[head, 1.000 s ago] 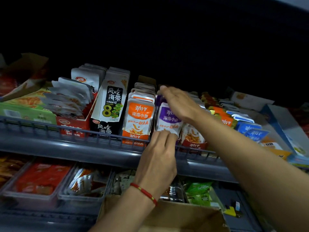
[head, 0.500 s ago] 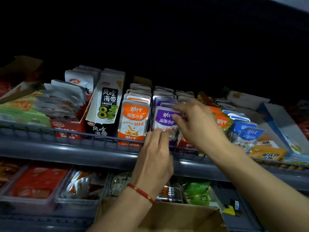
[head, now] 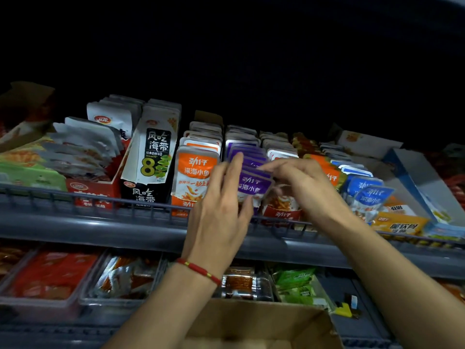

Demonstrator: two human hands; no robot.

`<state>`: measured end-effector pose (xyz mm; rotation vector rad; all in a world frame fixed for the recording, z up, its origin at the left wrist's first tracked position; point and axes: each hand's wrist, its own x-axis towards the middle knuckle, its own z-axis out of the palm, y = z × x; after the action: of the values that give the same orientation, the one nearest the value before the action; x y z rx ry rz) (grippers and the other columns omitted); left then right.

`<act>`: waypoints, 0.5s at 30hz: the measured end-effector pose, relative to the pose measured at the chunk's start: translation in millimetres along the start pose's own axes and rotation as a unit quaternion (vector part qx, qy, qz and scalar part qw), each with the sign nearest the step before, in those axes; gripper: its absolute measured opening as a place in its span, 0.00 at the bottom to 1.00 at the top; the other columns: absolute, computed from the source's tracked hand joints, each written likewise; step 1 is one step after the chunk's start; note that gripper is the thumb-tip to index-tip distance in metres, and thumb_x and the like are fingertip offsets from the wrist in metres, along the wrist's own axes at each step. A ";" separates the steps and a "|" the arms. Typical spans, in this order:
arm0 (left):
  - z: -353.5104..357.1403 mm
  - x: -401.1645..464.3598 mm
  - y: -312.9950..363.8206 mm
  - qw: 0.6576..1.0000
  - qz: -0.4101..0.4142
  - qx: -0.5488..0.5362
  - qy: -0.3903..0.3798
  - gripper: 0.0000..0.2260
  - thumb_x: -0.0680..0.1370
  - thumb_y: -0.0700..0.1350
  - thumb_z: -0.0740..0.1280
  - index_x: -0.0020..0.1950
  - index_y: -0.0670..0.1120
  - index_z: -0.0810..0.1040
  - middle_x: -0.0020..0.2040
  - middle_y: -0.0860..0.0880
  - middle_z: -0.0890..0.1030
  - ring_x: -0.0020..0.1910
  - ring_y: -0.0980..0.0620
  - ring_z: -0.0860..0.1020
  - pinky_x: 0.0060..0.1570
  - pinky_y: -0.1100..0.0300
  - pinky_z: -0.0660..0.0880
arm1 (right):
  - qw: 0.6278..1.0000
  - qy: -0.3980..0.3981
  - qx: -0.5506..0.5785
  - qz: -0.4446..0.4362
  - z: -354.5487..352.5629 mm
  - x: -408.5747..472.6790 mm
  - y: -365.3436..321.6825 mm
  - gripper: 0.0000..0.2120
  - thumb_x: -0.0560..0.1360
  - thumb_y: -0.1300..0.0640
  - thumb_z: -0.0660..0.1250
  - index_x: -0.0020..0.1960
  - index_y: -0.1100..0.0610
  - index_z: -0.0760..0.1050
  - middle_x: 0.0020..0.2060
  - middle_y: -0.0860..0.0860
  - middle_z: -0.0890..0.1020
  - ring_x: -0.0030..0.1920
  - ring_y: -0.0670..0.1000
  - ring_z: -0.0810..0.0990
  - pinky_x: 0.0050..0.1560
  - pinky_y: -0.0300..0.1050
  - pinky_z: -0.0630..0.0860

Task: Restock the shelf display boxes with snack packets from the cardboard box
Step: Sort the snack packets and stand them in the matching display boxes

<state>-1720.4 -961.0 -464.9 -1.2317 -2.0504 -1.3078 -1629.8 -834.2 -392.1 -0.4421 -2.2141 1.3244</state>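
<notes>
A row of purple snack packets (head: 253, 183) stands in a display box on the upper shelf, between an orange row (head: 195, 172) and a red-boxed row (head: 283, 210). My left hand (head: 221, 210), with a red bracelet on its wrist, holds the front purple packets from the left, fingers up along their side and thumb under them. From the right, my right hand (head: 299, 182) pinches the top edge of the same packets. The open cardboard box (head: 256, 323) sits below my arms at the bottom edge; its contents are hidden.
A wire rail (head: 100, 200) runs along the grey shelf's front edge. Black-and-white seaweed packets (head: 153, 157) and white packets (head: 83, 147) stand to the left, blue packets (head: 370, 195) to the right. The lower shelf holds clear trays (head: 50, 273) of red and green snacks.
My right hand drew back from deep in the purple row to its front packets. My left hand rose from the rail to the packets' left side.
</notes>
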 end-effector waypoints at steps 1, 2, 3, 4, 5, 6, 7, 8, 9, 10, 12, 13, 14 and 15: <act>0.2 0.2 -0.8 1.000 0.000 -0.004 0.011 0.29 0.78 0.44 0.69 0.77 0.46 0.63 0.70 0.47 0.70 0.50 0.55 0.78 0.49 0.67 0.78 | 1.000 -0.012 0.022 0.012 -2.4 0.4 0.0 0.15 0.84 0.62 0.58 0.49 0.56 0.83 0.41 0.49 0.87 0.45 0.45 0.85 0.42 0.36 0.79; 0.2 -0.1 -1.4 1.000 0.004 -0.009 0.022 0.25 0.78 0.43 0.69 0.73 0.45 0.67 0.68 0.46 0.72 0.49 0.53 0.80 0.49 0.65 0.79 | 1.000 -0.017 0.020 0.015 -5.3 2.6 1.6 0.16 0.84 0.63 0.57 0.50 0.57 0.83 0.43 0.51 0.87 0.47 0.49 0.86 0.44 0.39 0.82; 0.2 -1.0 -1.5 0.999 0.013 -0.011 0.030 0.21 0.77 0.42 0.69 0.69 0.44 0.70 0.67 0.46 0.73 0.49 0.53 0.81 0.49 0.65 0.80 | 1.000 -0.021 -0.007 0.009 -8.1 5.8 3.8 0.16 0.84 0.64 0.57 0.51 0.56 0.83 0.45 0.53 0.87 0.48 0.52 0.86 0.46 0.44 0.84; 0.1 -2.6 -1.6 0.999 0.025 -0.010 0.033 0.17 0.77 0.42 0.69 0.65 0.45 0.72 0.68 0.46 0.73 0.49 0.53 0.81 0.49 0.66 0.79 | 0.998 -0.027 -0.050 0.002 -10.8 8.7 6.5 0.15 0.84 0.65 0.59 0.52 0.55 0.83 0.46 0.52 0.87 0.49 0.52 0.86 0.49 0.47 0.84; -0.2 -5.0 -1.8 0.999 0.035 -0.007 0.031 0.14 0.76 0.42 0.69 0.61 0.45 0.73 0.68 0.47 0.73 0.49 0.53 0.81 0.50 0.67 0.78 | 0.994 -0.039 -0.103 -0.005 -12.9 11.3 9.2 0.14 0.83 0.65 0.61 0.54 0.53 0.83 0.47 0.51 0.87 0.49 0.51 0.86 0.51 0.48 0.84; -0.3 -7.9 -2.8 0.999 0.046 -0.006 0.026 0.13 0.76 0.42 0.69 0.59 0.46 0.73 0.69 0.47 0.74 0.50 0.52 0.82 0.50 0.66 0.78 | 0.985 -0.052 -0.162 -0.018 -14.9 13.2 10.3 0.13 0.82 0.64 0.64 0.57 0.50 0.83 0.47 0.49 0.87 0.49 0.49 0.85 0.52 0.48 0.84; -0.6 -11.0 -3.8 0.998 0.055 -0.006 0.022 0.12 0.76 0.42 0.69 0.58 0.46 0.72 0.69 0.48 0.74 0.51 0.51 0.82 0.50 0.64 0.80 | 0.975 -0.063 -0.212 -0.033 -16.1 14.7 10.6 0.13 0.81 0.62 0.66 0.59 0.47 0.83 0.47 0.47 0.86 0.48 0.46 0.85 0.52 0.47 0.83; -1.1 -13.9 -4.9 0.998 0.063 -0.009 0.020 0.12 0.76 0.42 0.69 0.57 0.47 0.72 0.69 0.48 0.74 0.52 0.50 0.81 0.49 0.61 0.82 | 0.967 -0.072 -0.241 -0.046 -16.4 15.5 9.9 0.13 0.80 0.60 0.68 0.60 0.46 0.82 0.46 0.45 0.86 0.47 0.44 0.85 0.53 0.48 0.83; -1.4 -16.7 -5.9 0.997 0.071 -0.010 0.022 0.12 0.76 0.41 0.69 0.57 0.47 0.71 0.69 0.48 0.74 0.53 0.50 0.81 0.48 0.59 0.83 | 0.964 -0.075 -0.249 -0.054 -16.3 16.0 9.2 0.13 0.80 0.59 0.70 0.60 0.46 0.82 0.46 0.45 0.86 0.46 0.43 0.85 0.53 0.49 0.83; -1.6 -18.8 -7.0 0.996 0.079 -0.008 0.027 0.12 0.76 0.40 0.69 0.57 0.47 0.71 0.69 0.47 0.75 0.53 0.49 0.81 0.47 0.58 0.83 | 0.965 -0.075 -0.245 -0.058 -15.8 15.9 7.9 0.13 0.79 0.59 0.71 0.60 0.46 0.82 0.47 0.44 0.86 0.46 0.42 0.85 0.54 0.49 0.83; -0.9 -22.2 -8.6 0.995 0.094 0.005 0.042 0.13 0.75 0.39 0.70 0.57 0.46 0.72 0.66 0.46 0.77 0.53 0.49 0.81 0.44 0.58 0.84 | 0.961 -0.068 -0.260 -0.069 -14.3 16.3 6.4 0.14 0.78 0.59 0.73 0.60 0.46 0.82 0.47 0.44 0.86 0.47 0.40 0.84 0.55 0.47 0.82; -0.8 -23.6 -8.8 0.994 0.100 0.010 0.048 0.13 0.75 0.39 0.70 0.57 0.46 0.72 0.63 0.46 0.78 0.52 0.49 0.81 0.42 0.58 0.84 | 0.957 -0.066 -0.273 -0.074 -14.2 16.4 6.7 0.14 0.77 0.59 0.73 0.61 0.46 0.82 0.48 0.44 0.86 0.47 0.39 0.84 0.55 0.46 0.82; -0.6 -24.6 -9.0 0.993 0.105 0.013 0.052 0.14 0.75 0.39 0.71 0.57 0.46 0.71 0.60 0.46 0.79 0.50 0.49 0.81 0.40 0.58 0.84 | 0.956 -0.066 -0.276 -0.078 -13.9 16.3 6.7 0.15 0.78 0.60 0.72 0.62 0.47 0.82 0.48 0.44 0.86 0.48 0.38 0.84 0.55 0.45 0.82; -0.5 -25.6 -9.1 0.993 0.109 0.015 0.054 0.14 0.75 0.38 0.71 0.58 0.46 0.71 0.58 0.46 0.80 0.48 0.49 0.82 0.39 0.57 0.84 | 0.956 -0.066 -0.274 -0.081 -13.9 15.4 6.8 0.16 0.78 0.61 0.71 0.62 0.47 0.81 0.49 0.44 0.86 0.48 0.38 0.84 0.55 0.45 0.83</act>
<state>-1714.8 -974.7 -487.6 -1.3005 -1.7986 -1.2106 -1634.1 -813.1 -388.6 -0.3610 -2.6588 0.6561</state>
